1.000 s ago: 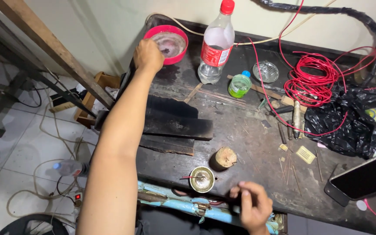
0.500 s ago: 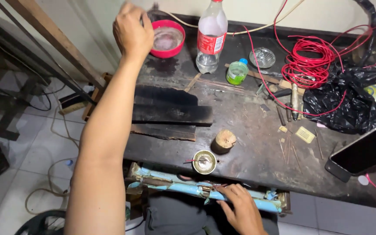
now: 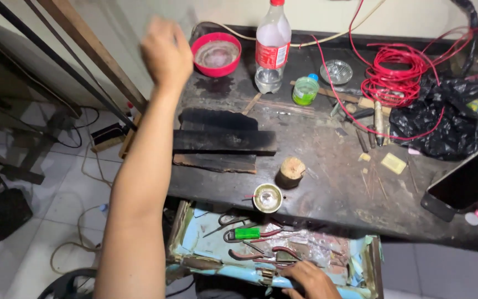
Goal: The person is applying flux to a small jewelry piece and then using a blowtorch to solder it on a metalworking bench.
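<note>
The left hand (image 3: 167, 52) is raised beside a round pink plastic bowl (image 3: 216, 54) at the far edge of the dark, scuffed wooden table (image 3: 327, 182); it is blurred, so whether its fingers are apart or together cannot be told. The right hand (image 3: 308, 279) rests, fingers curled, on the front edge of an open pale-blue metal drawer (image 3: 195, 238) holding red-handled pliers (image 3: 255, 256) and a green lighter (image 3: 247, 233).

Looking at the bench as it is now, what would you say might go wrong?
The raised left hand hangs close to the red bowl and the plastic bottle; a careless swing might tip either. The right hand rests at the open drawer among pliers, so the fingers could get nicked.
</note>
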